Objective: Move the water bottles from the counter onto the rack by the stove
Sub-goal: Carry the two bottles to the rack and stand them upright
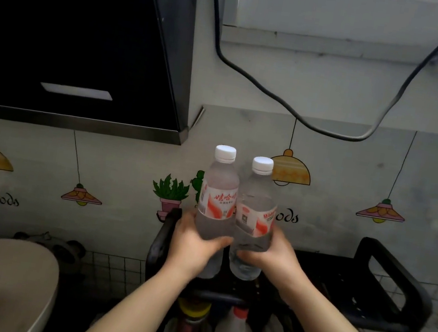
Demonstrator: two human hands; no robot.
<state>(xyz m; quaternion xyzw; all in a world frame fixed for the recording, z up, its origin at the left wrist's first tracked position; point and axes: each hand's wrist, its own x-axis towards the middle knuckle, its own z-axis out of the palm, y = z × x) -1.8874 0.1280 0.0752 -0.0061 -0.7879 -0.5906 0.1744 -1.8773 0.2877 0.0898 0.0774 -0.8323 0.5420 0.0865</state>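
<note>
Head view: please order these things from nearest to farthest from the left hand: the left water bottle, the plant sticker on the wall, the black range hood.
1. The left water bottle, gripped in the left hand.
2. The plant sticker, on the wall just above that hand.
3. The black range hood, high at upper left.

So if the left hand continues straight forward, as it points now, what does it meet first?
Probably the black rack's raised end handle, just beyond the left hand holding the clear white-capped water bottle; behind that, the decorated wall. Depth is unclear.
</note>
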